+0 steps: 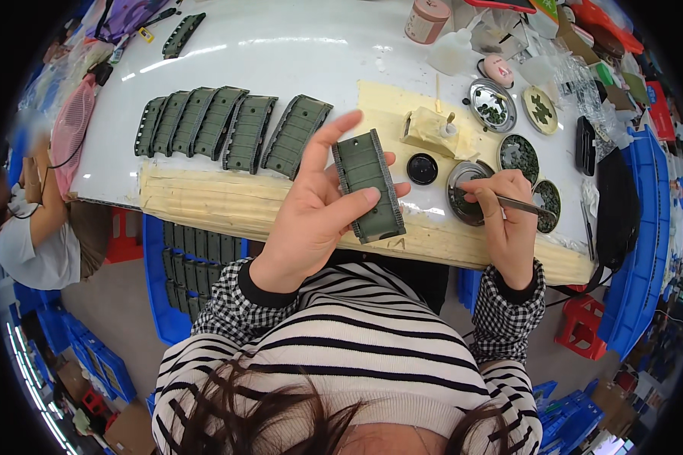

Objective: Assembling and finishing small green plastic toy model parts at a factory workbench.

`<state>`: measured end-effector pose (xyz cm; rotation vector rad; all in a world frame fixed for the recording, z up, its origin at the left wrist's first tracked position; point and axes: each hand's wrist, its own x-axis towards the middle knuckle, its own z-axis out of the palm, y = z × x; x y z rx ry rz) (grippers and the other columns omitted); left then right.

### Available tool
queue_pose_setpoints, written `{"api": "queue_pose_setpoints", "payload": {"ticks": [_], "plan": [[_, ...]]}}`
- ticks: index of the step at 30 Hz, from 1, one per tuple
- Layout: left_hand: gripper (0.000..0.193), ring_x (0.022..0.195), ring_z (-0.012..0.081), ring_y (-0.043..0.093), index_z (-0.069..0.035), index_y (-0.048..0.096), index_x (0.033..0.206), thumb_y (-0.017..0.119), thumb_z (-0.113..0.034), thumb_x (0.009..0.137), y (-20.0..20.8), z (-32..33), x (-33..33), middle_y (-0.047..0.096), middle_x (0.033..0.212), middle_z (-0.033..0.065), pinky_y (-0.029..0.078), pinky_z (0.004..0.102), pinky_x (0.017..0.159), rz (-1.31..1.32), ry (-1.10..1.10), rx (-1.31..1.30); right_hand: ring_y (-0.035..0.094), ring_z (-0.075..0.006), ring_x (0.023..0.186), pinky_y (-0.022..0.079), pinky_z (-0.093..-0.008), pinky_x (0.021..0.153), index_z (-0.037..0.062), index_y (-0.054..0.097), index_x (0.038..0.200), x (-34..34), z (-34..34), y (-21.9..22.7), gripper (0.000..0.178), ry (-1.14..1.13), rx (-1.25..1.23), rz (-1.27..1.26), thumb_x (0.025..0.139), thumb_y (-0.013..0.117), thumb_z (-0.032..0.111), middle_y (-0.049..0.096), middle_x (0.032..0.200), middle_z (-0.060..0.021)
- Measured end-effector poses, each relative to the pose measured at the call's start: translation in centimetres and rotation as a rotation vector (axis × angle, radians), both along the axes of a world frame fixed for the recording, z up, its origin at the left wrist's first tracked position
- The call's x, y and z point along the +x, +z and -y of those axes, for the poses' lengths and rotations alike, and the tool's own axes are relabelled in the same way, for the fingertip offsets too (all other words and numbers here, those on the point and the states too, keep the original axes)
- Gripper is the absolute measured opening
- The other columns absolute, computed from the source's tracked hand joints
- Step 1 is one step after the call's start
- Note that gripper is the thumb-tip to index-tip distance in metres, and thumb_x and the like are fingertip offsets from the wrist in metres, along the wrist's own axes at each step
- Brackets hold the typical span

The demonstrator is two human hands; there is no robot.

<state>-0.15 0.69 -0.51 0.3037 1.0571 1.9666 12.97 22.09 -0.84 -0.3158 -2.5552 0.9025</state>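
Dark hair [311, 406] falls over a striped sweater [379, 341], nearest the camera. Above the desk's [311, 64] padded front edge [212, 199], the left hand [303, 208] grips a ribbed green panel [368, 182] between thumb and fingers, its index finger raised. The right hand [508, 224] pinches tweezers [525, 203] at a metal dish [450, 184]. Two round dishes [499, 154] of green bits crowd its right side; a black lid [422, 169] and taped block [425, 130] stand between the hands. Six similar panels [248, 133] line the left, with white desktop stretching beyond.
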Motion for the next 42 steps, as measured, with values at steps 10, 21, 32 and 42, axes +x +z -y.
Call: {"api": "queue_pose_setpoints", "payload": {"ticks": [10, 21, 32, 42], "plan": [[0.015, 0.11, 0.0259, 0.062, -0.001, 0.054, 0.103, 0.048, -0.015, 0.1, -0.7, -0.4, 0.5, 0.053, 0.121, 0.0114, 0.057, 0.0348, 0.087, -0.055, -0.107, -0.077, 0.051, -0.0219, 0.08, 0.037, -0.033, 0.079, 0.0063, 0.071, 0.088, -0.4, 0.6, 0.4, 0.009, -0.012, -0.027, -0.008, 0.086, 0.064, 0.011, 0.062, 0.076, -0.0033], [0.017, 0.108, 0.0235, 0.062, -0.002, 0.053, 0.098, 0.047, -0.018, 0.101, -0.7, -0.5, 0.7, 0.053, 0.122, 0.0122, 0.056, 0.033, 0.086, -0.072, -0.168, -0.073, 0.052, -0.0214, 0.078, 0.041, -0.0332, 0.075, 0.0035, 0.071, 0.091, -0.1, 1.0, 1.2, 0.014, 0.068, -0.172, -0.098, 0.09, 0.059, 0.01, 0.065, 0.076, -0.004], [0.017, 0.112, 0.0153, 0.054, -0.002, 0.057, 0.098, 0.051, -0.018, 0.1, -0.7, -1.2, 1.0, 0.059, 0.115, 0.0113, 0.044, 0.0294, 0.096, -0.057, -0.147, -0.004, 0.058, -0.0233, 0.081, 0.048, -0.0345, 0.071, 0.0049, 0.07, 0.095, -1.9, 5.1, 4.5, 0.027, 0.324, 0.387, -0.314, 0.076, 0.068, 0.024, 0.064, 0.082, -0.0044], [0.017, 0.1, 0.0172, 0.063, 0.001, 0.06, 0.101, 0.054, -0.015, 0.098, -0.6, -0.9, 1.1, 0.062, 0.114, 0.0141, 0.054, 0.0302, 0.085, 0.066, -0.001, 0.087, 0.065, -0.0239, 0.088, 0.051, -0.0336, 0.08, -0.0029, 0.067, 0.101, -1.3, 5.7, 3.7, 0.027, 0.292, -0.179, -0.33, 0.096, 0.05, 0.019, 0.068, 0.094, -0.0128]]}}
